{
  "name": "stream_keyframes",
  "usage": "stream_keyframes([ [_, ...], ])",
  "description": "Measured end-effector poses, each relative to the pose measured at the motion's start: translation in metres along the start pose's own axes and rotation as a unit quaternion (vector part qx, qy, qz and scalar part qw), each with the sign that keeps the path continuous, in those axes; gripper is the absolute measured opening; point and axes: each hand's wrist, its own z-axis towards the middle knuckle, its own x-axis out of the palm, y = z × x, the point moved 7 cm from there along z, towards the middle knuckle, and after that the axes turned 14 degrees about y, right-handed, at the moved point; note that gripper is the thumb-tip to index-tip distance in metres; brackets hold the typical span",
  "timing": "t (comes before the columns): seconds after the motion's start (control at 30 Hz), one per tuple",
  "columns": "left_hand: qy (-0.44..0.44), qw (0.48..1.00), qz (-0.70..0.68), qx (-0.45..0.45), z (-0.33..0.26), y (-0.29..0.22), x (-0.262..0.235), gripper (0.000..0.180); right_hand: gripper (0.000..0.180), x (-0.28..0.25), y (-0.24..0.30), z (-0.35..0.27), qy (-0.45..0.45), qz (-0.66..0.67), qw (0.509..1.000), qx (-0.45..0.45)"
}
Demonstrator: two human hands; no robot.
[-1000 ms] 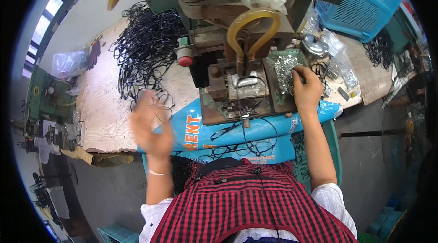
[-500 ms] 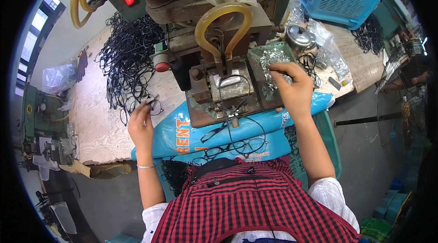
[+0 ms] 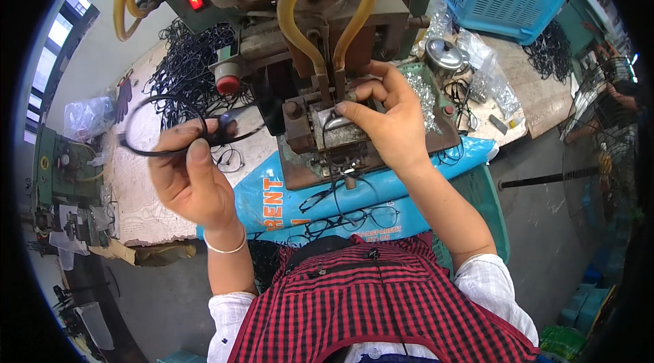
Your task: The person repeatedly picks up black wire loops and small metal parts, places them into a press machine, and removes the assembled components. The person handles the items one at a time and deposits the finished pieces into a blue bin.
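Now my left hand (image 3: 193,182) pinches a black glasses frame (image 3: 165,126) shut tight. My right hand (image 3: 383,117) pinches something small, maybe a metal piece, at the machine (image 3: 320,77).

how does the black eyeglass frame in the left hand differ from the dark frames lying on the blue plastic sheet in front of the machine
The black eyeglass frame is pinched in the left hand, lifted off the bench; the dark frames lying on the blue plastic sheet rest loose, untouched by either hand. The held one is alone; those on the sheet lie several together, overlapping. The held one sits left of the green metal machine, the others below it. All are thin, dark eyeglass frames.
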Motion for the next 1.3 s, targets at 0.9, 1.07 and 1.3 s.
stream_keyframes([
  [0.9,0.399,0.837,0.273,0.255,-0.037,-0.007,0.098,0.019,0.008,-0.098,-0.055,-0.028,-0.129,-0.514,0.845,-0.068],
  [1.07,0.326,0.899,0.247,0.156,-0.075,0.008,0.088,0.046,0.012,-0.103,-0.048,-0.033,-0.149,-0.469,0.866,-0.083],
  [1.3,0.29,0.881,0.087,-0.363,-0.158,0.014,0.024,0.061,0.012,-0.105,-0.053,-0.034,-0.145,-0.384,0.911,-0.049],
])
